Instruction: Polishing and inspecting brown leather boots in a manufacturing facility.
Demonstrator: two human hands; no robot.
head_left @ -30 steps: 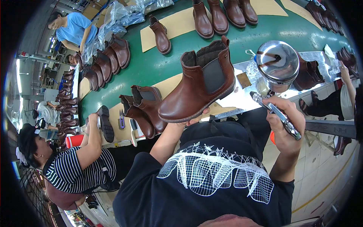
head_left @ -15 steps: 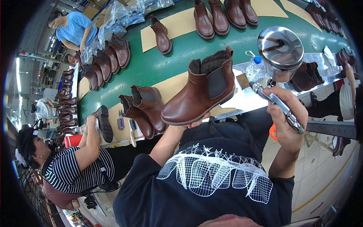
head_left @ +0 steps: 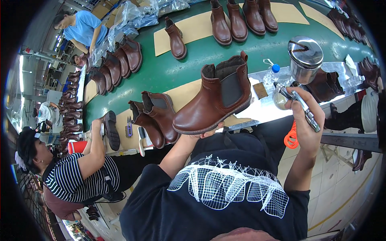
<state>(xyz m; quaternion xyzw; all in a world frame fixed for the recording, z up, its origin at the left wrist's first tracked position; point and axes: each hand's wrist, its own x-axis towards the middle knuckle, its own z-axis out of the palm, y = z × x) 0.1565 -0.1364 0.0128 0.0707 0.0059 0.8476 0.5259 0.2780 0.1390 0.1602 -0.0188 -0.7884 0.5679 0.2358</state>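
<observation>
My left hand [head_left: 211,131] is closed under the sole of a brown leather ankle boot [head_left: 213,98] with dark grey elastic side panels. It holds the boot raised at the table's near edge, toe to the left. My right hand [head_left: 309,116] is wrapped round a metal spray gun [head_left: 301,105], to the right of the boot and apart from it. A shiny steel cup [head_left: 306,60] with a round lid rises above the gun. Just left of the boot, a pair of similar boots [head_left: 159,114] stands on brown card.
More brown boots [head_left: 241,22] stand across the green table [head_left: 193,66]. A blue-capped bottle [head_left: 271,74] and dark boots [head_left: 325,85] lie beyond my right hand. An orange coiled hose [head_left: 291,138] hangs below it. At left, a person in stripes [head_left: 80,176] holds a boot; a brush [head_left: 141,140] lies near.
My right hand and the spray gun have moved slightly down, and the cup has tilted, showing more of its side. The orange hose shows more. The boot stays nearly still.
</observation>
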